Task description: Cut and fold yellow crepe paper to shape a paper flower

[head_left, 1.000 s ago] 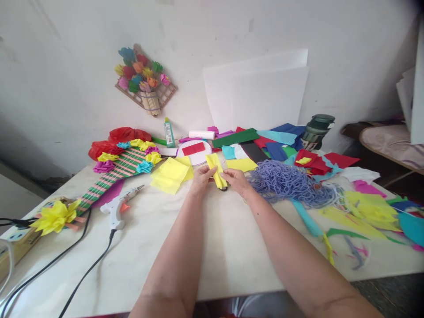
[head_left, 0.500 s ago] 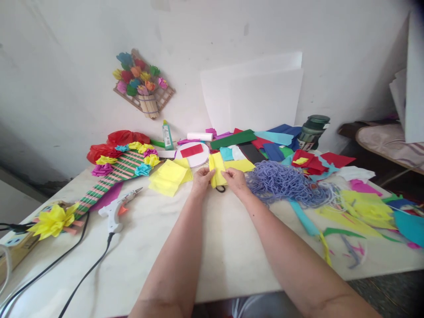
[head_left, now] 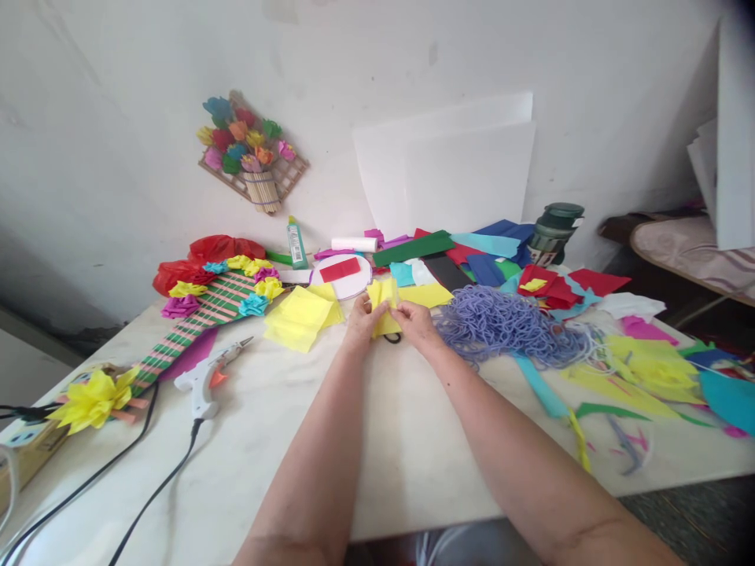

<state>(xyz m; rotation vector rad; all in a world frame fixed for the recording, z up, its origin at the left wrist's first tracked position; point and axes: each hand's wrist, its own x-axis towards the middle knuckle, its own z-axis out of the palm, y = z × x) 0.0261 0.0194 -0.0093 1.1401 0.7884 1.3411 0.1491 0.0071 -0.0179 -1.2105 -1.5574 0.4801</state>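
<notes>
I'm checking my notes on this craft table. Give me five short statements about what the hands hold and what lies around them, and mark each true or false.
1. Both the left hand and the right hand pinch the folded yellow paper. True.
2. The glue gun is in the right hand. False: it lies on the table, off to the left of the hands.
3. A heap of purple cord lies to the right of the hands. True.
4. The green glue bottle lies flat beside the cord. False: it stands upright near the wall.
5. A paper flower decoration hangs on the wall. True.
</notes>
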